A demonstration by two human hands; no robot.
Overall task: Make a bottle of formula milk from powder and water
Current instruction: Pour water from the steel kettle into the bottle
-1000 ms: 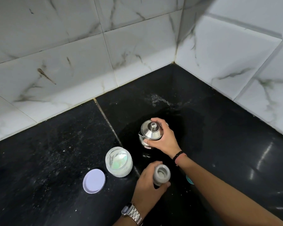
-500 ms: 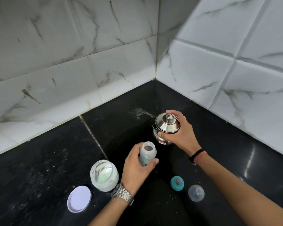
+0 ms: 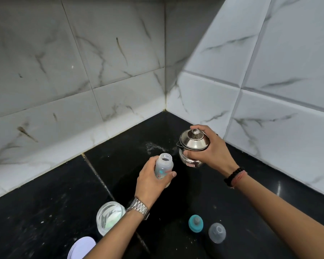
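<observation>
My left hand (image 3: 151, 181) grips a clear baby bottle (image 3: 163, 167) with its neck open, lifted above the black counter. My right hand (image 3: 208, 149) grips a small lidded steel pot (image 3: 192, 146) just right of the bottle, its spout pointing left toward the bottle's mouth. A teal teat ring (image 3: 195, 222) and a clear bottle cap (image 3: 217, 232) lie on the counter below. The open powder jar (image 3: 109, 216) stands at lower left, partly behind my left forearm, with its white lid (image 3: 81, 247) beside it.
The black stone counter (image 3: 45, 212) meets white marble-tiled walls (image 3: 82, 71) in a corner behind the pot. A patch of spilled white powder (image 3: 152, 146) lies near the corner. A seam runs across the counter.
Both hands have risen with the bottle and the pot. The bottle was lifted from beside the jar and now sits close to the pot's spout. The view has tilted upward.
</observation>
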